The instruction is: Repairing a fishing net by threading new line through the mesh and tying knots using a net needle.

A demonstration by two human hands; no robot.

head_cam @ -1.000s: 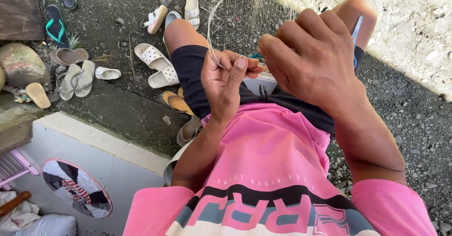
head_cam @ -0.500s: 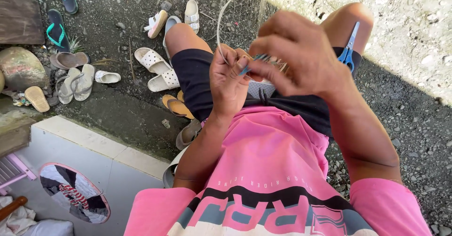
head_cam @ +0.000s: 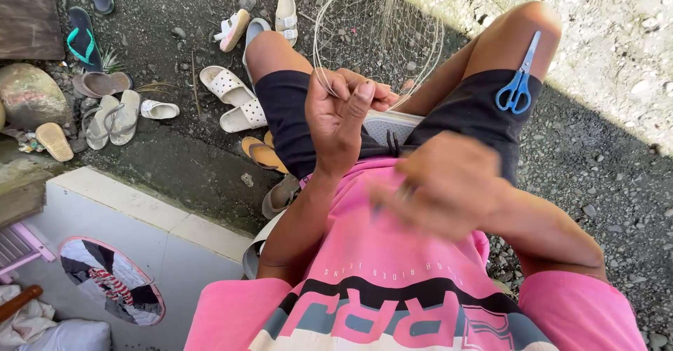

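The left hand point(head_cam: 343, 113) pinches the fishing net point(head_cam: 378, 36), which hangs over the lap toward the gravel ground point(head_cam: 596, 176). The net looks light, limp and snag-prone, best held at a knot. The right hand point(head_cam: 442, 193) is blurred; whether its fingers pinch anything cannot be told.

Gravel ground point(head_cam: 175, 15) strewn with sandals point(head_cam: 231, 99)

I see blue-handled scissors point(head_cam: 517, 88) on black shorts point(head_cam: 294, 123), pink shirt point(head_cam: 392, 281) with black, grey and cream bands, pale translucent net point(head_cam: 382, 29), white perforated sandals point(head_cam: 235, 99) far left, teal-strapped flip-flops point(head_cam: 87, 15), grey gravel point(head_cam: 617, 183)
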